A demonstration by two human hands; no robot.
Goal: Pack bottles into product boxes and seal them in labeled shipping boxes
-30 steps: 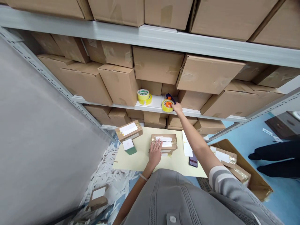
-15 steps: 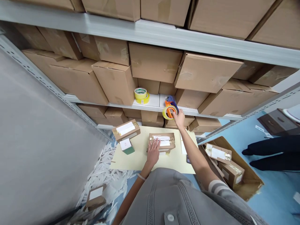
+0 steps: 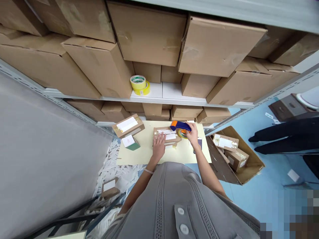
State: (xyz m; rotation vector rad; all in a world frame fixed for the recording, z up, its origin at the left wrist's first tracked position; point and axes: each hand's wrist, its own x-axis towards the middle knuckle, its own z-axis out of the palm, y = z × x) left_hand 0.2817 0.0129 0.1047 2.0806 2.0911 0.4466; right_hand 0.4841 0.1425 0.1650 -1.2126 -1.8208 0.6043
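My right hand [image 3: 192, 133] is closed round a blue and orange tape dispenser [image 3: 179, 126] with a yellow roll, held just above the right end of a small cardboard box [image 3: 167, 135] with a white label. My left hand [image 3: 159, 147] lies flat, fingers spread, on the left part of that box. The box sits on a pale yellow table [image 3: 139, 155].
On the table's left stand another labelled box [image 3: 128, 125] and a small green and white carton [image 3: 130, 142]. Yellow tape rolls [image 3: 139, 84] lie on the shelf above. An open carton [image 3: 234, 156] with parcels stands on the blue floor at right; another person's legs [image 3: 281, 136] are beyond it.
My right hand took the tape dispenser off the shelf and brought it down to the box on the table. My left hand stayed on the box.
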